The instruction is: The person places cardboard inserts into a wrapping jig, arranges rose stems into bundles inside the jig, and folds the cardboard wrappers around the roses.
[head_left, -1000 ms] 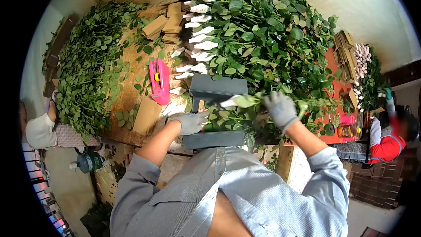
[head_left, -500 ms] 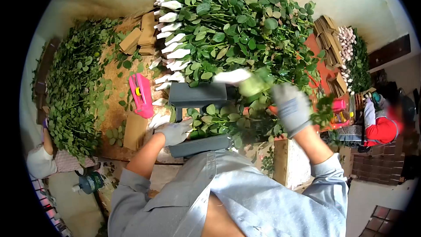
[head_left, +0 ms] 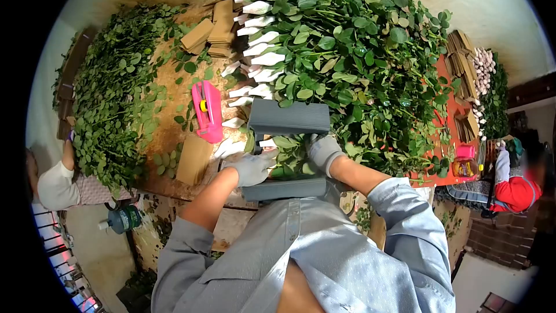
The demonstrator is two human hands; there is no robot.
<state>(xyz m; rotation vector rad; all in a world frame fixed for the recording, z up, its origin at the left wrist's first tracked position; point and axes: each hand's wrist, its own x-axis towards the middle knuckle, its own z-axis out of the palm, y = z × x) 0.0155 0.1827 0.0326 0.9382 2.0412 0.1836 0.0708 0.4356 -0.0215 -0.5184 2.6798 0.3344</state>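
Observation:
In front of my body stands a dark grey holder [head_left: 289,117] with two ridged walls and leafy rose stems [head_left: 288,155] lying between them. My left hand [head_left: 253,169], in a grey glove, lies at the left end of the holder, fingers stretched over the leaves by a white-sleeved flower head [head_left: 267,143]. At the right end, my gloved right hand [head_left: 323,152] is closed around the stems, its fingertips partly hidden. Just beyond the holder lies a tall pile of leafy roses [head_left: 353,40], their heads in white sleeves [head_left: 268,59] facing left.
A pink stapler-like tool [head_left: 207,113] lies left of the holder, near a cardboard piece [head_left: 194,159]. More cardboard [head_left: 222,30] is stacked farther back. Another leafy pile [head_left: 116,93] covers the left side. People work at far left [head_left: 58,185] and far right [head_left: 515,188].
My right hand has come left and down into the holder with the rose it was swinging over. My left hand stays at the holder's left end. The view has shifted.

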